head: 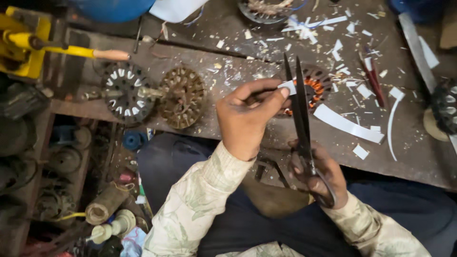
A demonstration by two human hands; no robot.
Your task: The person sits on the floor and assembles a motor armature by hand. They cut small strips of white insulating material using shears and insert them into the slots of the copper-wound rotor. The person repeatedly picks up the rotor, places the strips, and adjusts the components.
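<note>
Left hand [247, 119] up in the middle, back of it showing, wrist bent. Thumb and fingers [278, 93] pinched together at the tips, pointing right. Right hand [321, 173] lower down and a bit to the right, curled shut, knuckles up. Both arms in pale patterned sleeves, coming up from below, elbows apart, hands close but not touching.

Soft, even light fell from above; the left shelves [43, 181] lay dim, and the frame edges looked slightly blurred.
</note>
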